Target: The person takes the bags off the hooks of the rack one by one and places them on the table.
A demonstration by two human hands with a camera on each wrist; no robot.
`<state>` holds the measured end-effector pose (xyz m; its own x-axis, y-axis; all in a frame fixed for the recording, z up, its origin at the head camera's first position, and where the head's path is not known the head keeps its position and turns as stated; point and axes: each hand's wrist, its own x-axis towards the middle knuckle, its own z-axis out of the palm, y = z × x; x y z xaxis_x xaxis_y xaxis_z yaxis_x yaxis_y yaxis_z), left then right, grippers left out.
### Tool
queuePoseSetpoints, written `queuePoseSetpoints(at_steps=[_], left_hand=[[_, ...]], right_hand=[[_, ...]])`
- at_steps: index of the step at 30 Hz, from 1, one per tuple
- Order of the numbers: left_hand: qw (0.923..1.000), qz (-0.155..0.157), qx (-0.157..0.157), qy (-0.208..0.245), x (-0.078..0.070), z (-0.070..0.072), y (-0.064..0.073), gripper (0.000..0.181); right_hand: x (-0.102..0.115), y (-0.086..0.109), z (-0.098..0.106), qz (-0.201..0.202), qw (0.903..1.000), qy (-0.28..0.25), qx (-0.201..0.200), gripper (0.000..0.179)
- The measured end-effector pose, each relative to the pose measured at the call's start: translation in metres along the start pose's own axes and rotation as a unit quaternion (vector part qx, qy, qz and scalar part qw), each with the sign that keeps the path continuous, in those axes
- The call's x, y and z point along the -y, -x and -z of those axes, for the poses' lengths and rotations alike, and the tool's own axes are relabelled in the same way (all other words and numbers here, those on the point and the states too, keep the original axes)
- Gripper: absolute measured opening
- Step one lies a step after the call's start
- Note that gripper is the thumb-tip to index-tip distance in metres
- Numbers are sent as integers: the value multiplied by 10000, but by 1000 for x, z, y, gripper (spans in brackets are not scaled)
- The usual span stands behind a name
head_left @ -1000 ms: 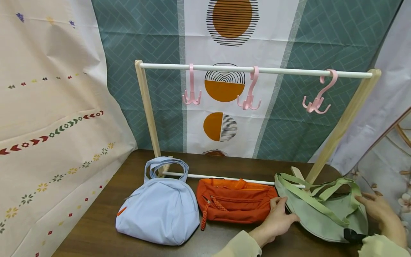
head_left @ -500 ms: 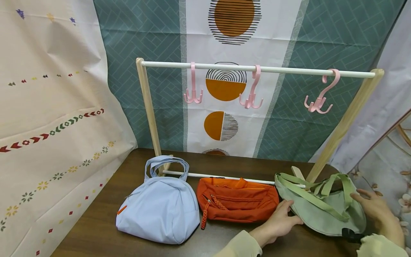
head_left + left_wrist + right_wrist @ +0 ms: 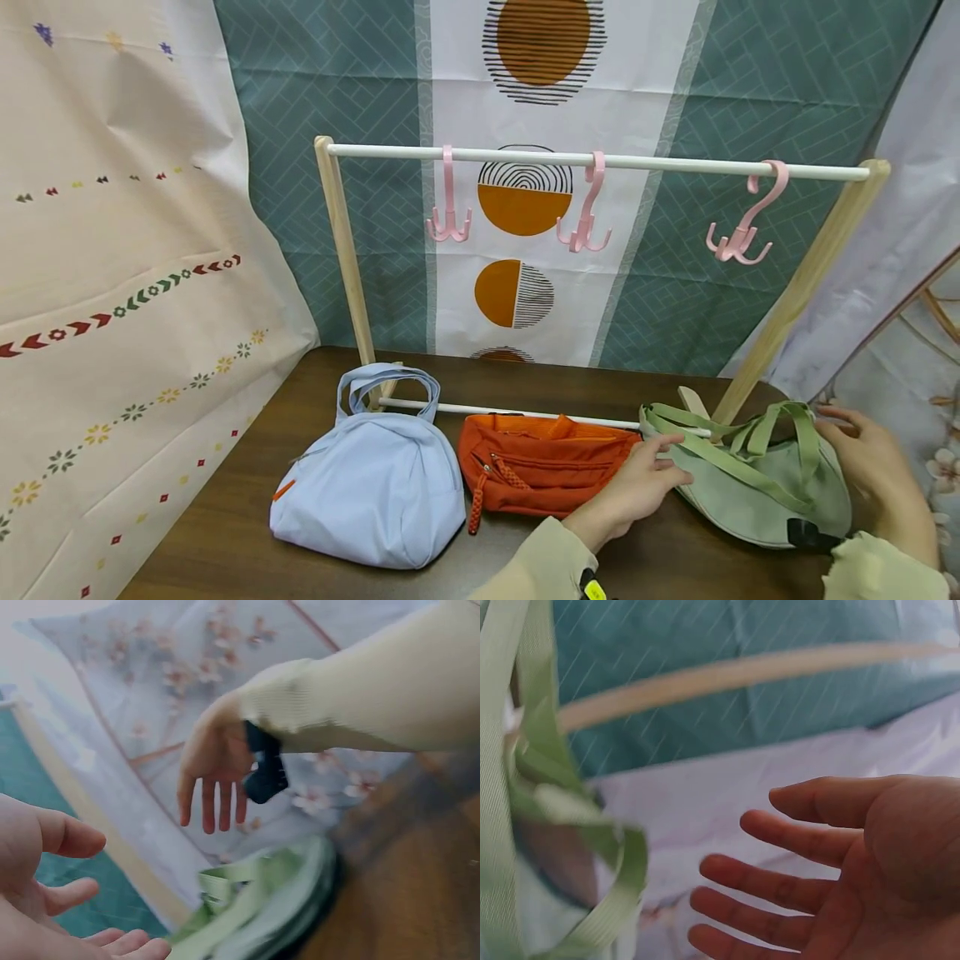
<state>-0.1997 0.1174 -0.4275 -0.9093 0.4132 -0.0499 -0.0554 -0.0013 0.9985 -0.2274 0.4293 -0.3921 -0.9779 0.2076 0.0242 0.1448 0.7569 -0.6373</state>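
Note:
A sage-green bag (image 3: 776, 492) with light green straps (image 3: 708, 454) lies at the right end of the table. My left hand (image 3: 633, 483), fingers spread and holding nothing, hovers by the bag's left edge and in front of an orange-red waist bag (image 3: 551, 475). At the green bag's right side is my right hand (image 3: 873, 458); the right wrist view shows its fingers extended and apart from the strap loop (image 3: 630, 877). A light blue bag (image 3: 375, 492) with upright handles sits at the left.
Behind the bags stands a wooden rack with a white top bar (image 3: 525, 157). Pink hooks (image 3: 448, 200) hang from it, three in all. A white lower bar (image 3: 487, 409) runs just behind the bags. Patterned cloths (image 3: 360, 100) surround the table.
My left hand has lifted off the green bag's left edge and moved slightly up and left. The right hand has shifted up along the bag's right side. The green bag has shifted slightly up and left.

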Motion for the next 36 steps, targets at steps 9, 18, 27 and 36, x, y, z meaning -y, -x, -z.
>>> queuePoseSetpoints(at_steps=[9,18,27,36], left_hand=[[9936,-859,564,461,-21,35,-1,27],[9865,-1483,512,474,-40,62,2,25],[9852,-1603,300,534,-45,82,3,26],[9827,-1794,-166,433,-57,110,6,26]], right_hand=[[50,14,1,1059,9943,68,-75,40],[71,24,-8,1101,9934,-293,-103,40],[89,32,-15,1331,9909,-121,-136,40],[128,39,-39,1949,9805,-196,-132,31]])
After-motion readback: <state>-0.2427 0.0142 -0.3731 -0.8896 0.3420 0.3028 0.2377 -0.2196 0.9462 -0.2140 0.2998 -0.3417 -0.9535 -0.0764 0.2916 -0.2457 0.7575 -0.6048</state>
